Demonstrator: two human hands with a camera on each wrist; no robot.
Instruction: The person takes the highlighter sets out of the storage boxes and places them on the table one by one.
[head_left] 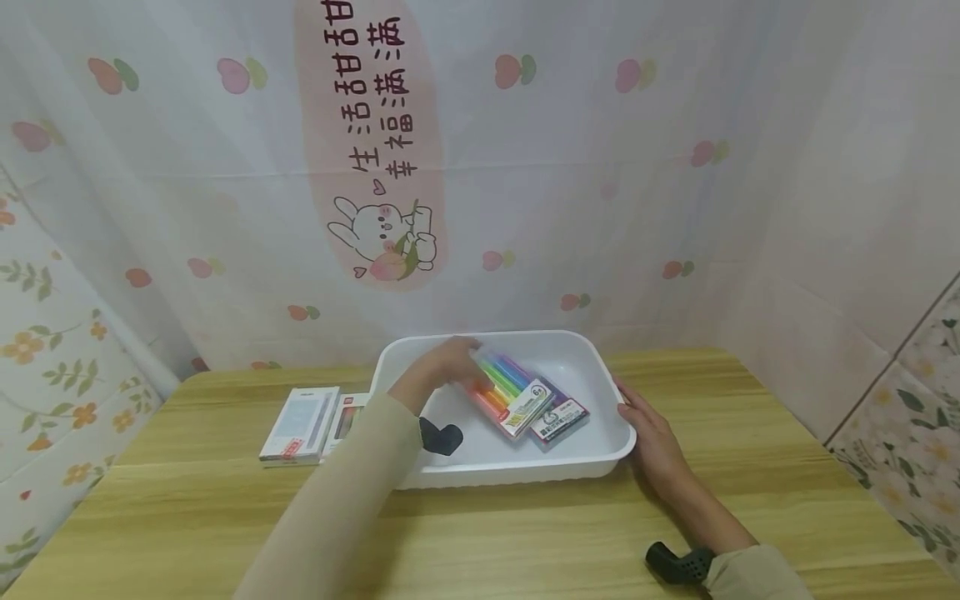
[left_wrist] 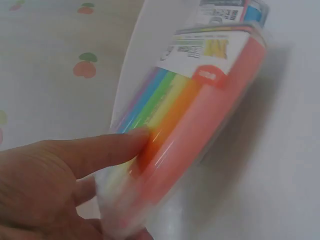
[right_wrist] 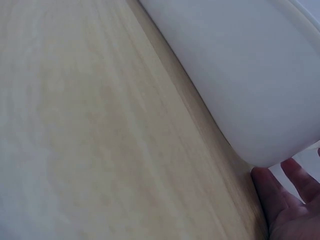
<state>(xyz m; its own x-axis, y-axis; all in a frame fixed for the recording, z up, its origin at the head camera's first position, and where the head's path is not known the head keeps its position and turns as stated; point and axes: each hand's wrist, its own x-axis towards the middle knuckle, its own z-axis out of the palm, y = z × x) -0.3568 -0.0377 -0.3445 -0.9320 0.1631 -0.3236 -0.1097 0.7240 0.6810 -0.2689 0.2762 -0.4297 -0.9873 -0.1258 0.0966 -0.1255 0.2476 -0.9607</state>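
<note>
My left hand reaches into a white plastic tray and grips a clear pack of rainbow-coloured highlighters by one end. In the left wrist view the thumb lies across the front of the pack, with other fingers partly hidden behind it. Under and beside that pack in the tray is a second pack with a white barcode label. My right hand rests against the tray's right end. In the right wrist view its fingers touch the outer wall near the bottom corner.
Left of the tray, a white box with a red sticker lies on the wood-grain table. Another box with a coloured picture sits between it and the tray, partly behind my left sleeve. A patterned curtain hangs behind the table.
</note>
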